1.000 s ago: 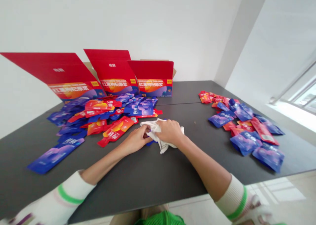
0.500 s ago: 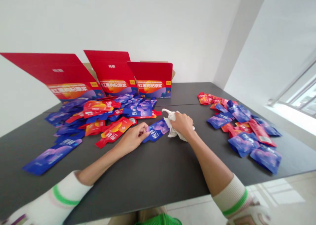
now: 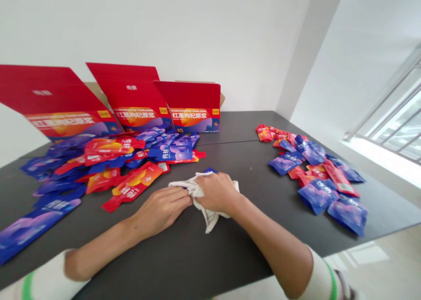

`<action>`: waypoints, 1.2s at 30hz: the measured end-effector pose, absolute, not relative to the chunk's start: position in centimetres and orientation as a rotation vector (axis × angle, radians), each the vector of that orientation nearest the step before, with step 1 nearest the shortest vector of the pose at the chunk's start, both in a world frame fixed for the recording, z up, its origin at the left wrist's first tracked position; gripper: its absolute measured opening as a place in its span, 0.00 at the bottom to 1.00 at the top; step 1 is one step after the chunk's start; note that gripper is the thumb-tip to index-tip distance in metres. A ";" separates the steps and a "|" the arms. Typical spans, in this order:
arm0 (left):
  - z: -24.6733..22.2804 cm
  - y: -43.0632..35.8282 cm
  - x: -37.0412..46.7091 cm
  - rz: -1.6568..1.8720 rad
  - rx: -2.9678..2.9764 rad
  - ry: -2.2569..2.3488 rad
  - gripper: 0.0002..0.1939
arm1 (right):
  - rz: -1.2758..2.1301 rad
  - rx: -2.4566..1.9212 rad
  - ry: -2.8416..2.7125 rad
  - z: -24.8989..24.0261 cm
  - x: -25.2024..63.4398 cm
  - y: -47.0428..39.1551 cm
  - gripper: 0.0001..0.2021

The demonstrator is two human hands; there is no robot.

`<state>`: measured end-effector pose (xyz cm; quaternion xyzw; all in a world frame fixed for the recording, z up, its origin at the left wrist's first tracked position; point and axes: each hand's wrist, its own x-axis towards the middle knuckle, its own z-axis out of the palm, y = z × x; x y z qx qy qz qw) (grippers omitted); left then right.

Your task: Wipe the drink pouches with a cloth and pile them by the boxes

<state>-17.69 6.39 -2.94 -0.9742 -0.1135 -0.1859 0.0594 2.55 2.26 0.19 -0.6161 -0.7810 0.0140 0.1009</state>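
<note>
My right hand (image 3: 219, 192) is closed on a crumpled white cloth (image 3: 210, 219) and presses it down near the middle of the table. Under the cloth lies a blue pouch (image 3: 210, 170); just a small edge of it shows behind my knuckles. My left hand (image 3: 164, 208) is closed at the pouch's near left end, its fingertips at the cloth's edge and partly hidden. Left of my hands, a red pouch (image 3: 134, 186) lies at the front of a heap of red and blue flat pouches (image 3: 108, 146).
Three red cartons (image 3: 195, 116) with raised flaps stand behind the heap. Several fuller-looking red and blue pouches (image 3: 317, 194) are spread at the right of the dark table (image 3: 158, 265). A long blue pouch (image 3: 36, 225) lies at the left. A white wall (image 3: 246, 50) rises behind.
My right hand has drawn the cloth left and nearer along the blue pouch, now covering most of it. My left hand sits slightly nearer, beside the cloth. The view has shifted a little.
</note>
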 end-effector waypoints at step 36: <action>-3.1 5.4 -17.6 -0.646 -2.899 -0.246 0.10 | 0.065 -2.029 -2.119 0.6 4.8 3.5 0.19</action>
